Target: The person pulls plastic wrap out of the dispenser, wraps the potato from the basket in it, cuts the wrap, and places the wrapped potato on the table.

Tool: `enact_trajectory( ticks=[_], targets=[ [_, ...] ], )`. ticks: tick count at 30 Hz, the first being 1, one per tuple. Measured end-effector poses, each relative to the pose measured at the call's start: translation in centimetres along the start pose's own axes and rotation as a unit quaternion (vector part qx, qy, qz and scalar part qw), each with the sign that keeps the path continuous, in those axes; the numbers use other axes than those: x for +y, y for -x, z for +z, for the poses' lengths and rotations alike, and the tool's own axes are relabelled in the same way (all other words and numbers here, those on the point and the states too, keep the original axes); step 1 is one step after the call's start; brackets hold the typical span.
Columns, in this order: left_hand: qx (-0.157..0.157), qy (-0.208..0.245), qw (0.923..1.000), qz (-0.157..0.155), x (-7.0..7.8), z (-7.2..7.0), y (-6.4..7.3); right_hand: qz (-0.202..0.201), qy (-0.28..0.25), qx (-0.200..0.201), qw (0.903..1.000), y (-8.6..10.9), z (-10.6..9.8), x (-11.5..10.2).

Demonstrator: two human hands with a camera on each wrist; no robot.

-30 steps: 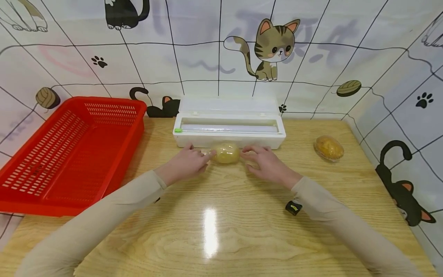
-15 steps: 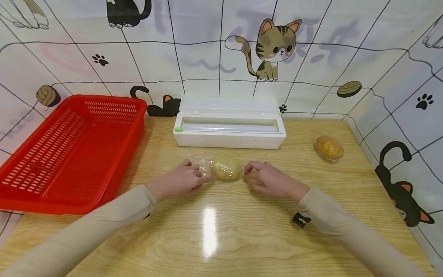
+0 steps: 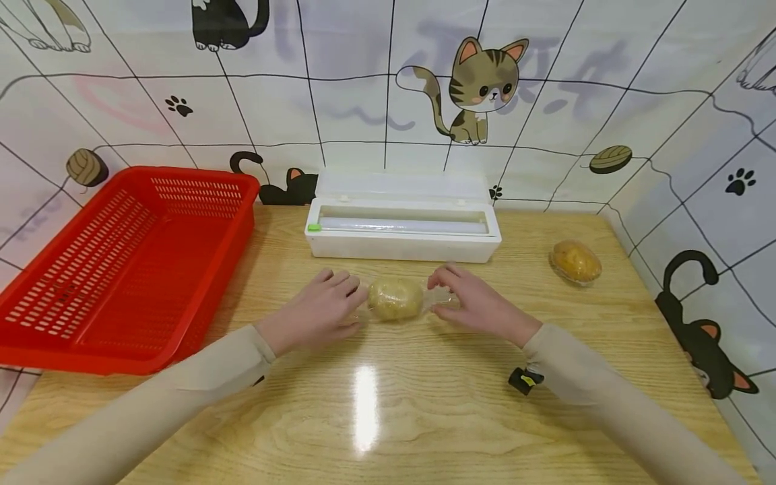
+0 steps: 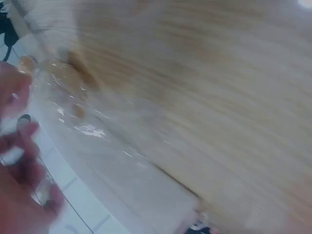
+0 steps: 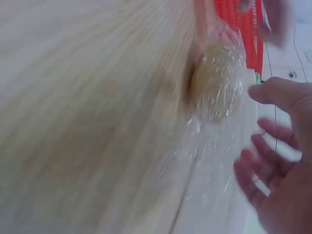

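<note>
A yellow potato [image 3: 396, 298] in clear plastic wrap lies on the wooden table, between my two hands. Loose film [image 5: 180, 156] stretches from its end in the right wrist view. My left hand [image 3: 318, 306] is just left of the potato, its fingers loosely bent beside the film. To the right, my right hand [image 3: 479, 303] has thumb and fingers spread apart around the film's right end [image 3: 439, 296]. Behind them stands a white wrap dispenser [image 3: 403, 248], lid raised, with a roll of film [image 3: 400, 225] inside.
A large red plastic basket [image 3: 164, 269] takes up the table's left side. A second wrapped potato [image 3: 576, 261] sits at the back right. A cat-patterned wall covering [image 3: 351, 108] closes off the back and right.
The potato has come away from the dispenser's front toward me, with both hands following. Loose film, earlier spread out on its left, now shows on its right by the right hand.
</note>
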State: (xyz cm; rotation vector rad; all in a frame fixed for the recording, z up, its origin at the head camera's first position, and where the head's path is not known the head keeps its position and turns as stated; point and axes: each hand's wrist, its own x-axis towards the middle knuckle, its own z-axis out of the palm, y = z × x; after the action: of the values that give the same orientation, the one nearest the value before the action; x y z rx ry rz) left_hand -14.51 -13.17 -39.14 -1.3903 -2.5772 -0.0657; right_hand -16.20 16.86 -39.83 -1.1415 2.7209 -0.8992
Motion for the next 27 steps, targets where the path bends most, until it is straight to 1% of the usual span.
enact_trajectory(
  ticks=[2, 4, 6, 9, 11, 14, 18, 20, 22, 23, 25, 26, 27],
  targets=[
    [-0.002, -0.010, 0.9994, -0.034, 0.1, 0.4, -1.1, 0.019, 0.059, -0.002, 0.9981, -0.9, 0.4, -0.6],
    [-0.016, -0.018, 0.9976, -0.065, 0.2, 0.9, -2.2, 0.028, 0.116, -0.012, 0.9928, -1.9, 1.0, -1.1],
    [-0.037, -0.026, 0.9951, -0.088, 0.2, 1.5, -3.1, 0.028, 0.171, -0.029, 0.9845, -2.7, 1.7, -1.6],
    [-0.071, -0.031, 0.9912, -0.108, 0.1, 2.2, -4.0, 0.032, 0.233, -0.061, 0.9699, -3.6, 2.6, -2.2],
    [-0.091, -0.032, 0.9891, -0.111, 0.0, 2.5, -4.3, 0.030, 0.266, -0.073, 0.9607, -3.9, 3.0, -2.4],
    [-0.108, -0.030, 0.9883, -0.103, -0.1, 2.7, -4.5, 0.024, 0.301, -0.076, 0.9504, -4.0, 3.4, -2.4],
    [-0.112, -0.032, 0.9888, -0.093, -0.3, 2.8, -4.9, 0.003, 0.331, -0.061, 0.9417, -4.2, 3.5, -2.2],
    [-0.115, -0.028, 0.9884, -0.095, -0.4, 2.8, -5.1, -0.007, 0.339, -0.059, 0.9390, -4.3, 3.4, -2.1],
    [-0.124, -0.015, 0.9871, -0.100, -0.5, 2.7, -5.3, -0.011, 0.329, -0.064, 0.9420, -4.4, 3.2, -1.9],
    [-0.130, -0.001, 0.9859, -0.104, -0.6, 2.6, -5.4, -0.007, 0.314, -0.069, 0.9468, -4.5, 3.0, -1.8],
    [-0.147, 0.038, 0.9817, -0.115, -0.8, 2.4, -5.5, 0.015, 0.252, -0.087, 0.9638, -4.5, 2.5, -1.6],
    [-0.154, 0.062, 0.9789, -0.120, -1.0, 2.3, -5.5, 0.031, 0.209, -0.098, 0.9726, -4.5, 2.2, -1.6],
    [-0.161, 0.087, 0.9754, -0.124, -1.1, 2.1, -5.4, 0.048, 0.163, -0.109, 0.9794, -4.5, 1.9, -1.4]
  ],
)
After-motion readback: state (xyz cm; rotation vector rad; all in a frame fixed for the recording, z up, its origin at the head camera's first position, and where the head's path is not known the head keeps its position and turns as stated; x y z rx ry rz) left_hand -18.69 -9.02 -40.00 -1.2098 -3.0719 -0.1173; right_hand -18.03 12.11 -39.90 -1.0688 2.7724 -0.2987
